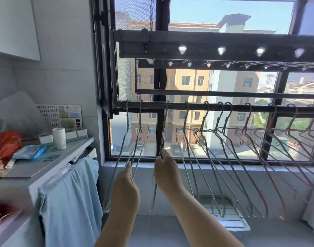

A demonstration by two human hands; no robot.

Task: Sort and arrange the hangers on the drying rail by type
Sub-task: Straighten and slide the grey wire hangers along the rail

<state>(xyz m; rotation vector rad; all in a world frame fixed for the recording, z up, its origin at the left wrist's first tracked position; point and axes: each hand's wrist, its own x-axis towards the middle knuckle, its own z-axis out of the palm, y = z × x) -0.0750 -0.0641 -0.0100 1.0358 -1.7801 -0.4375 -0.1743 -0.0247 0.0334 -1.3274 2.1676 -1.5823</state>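
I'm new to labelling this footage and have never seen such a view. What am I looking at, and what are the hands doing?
There is no machine here. A camera worn on a person's head looks forward and down at their own bare arms. Wire hangers hang from a dark drying rail. The left hand grips two grey wire hangers at the rail's left end. The right hand pinches a single hanger beside them. To the right hang more hangers. On the counter at left are a white cup and a red bag.
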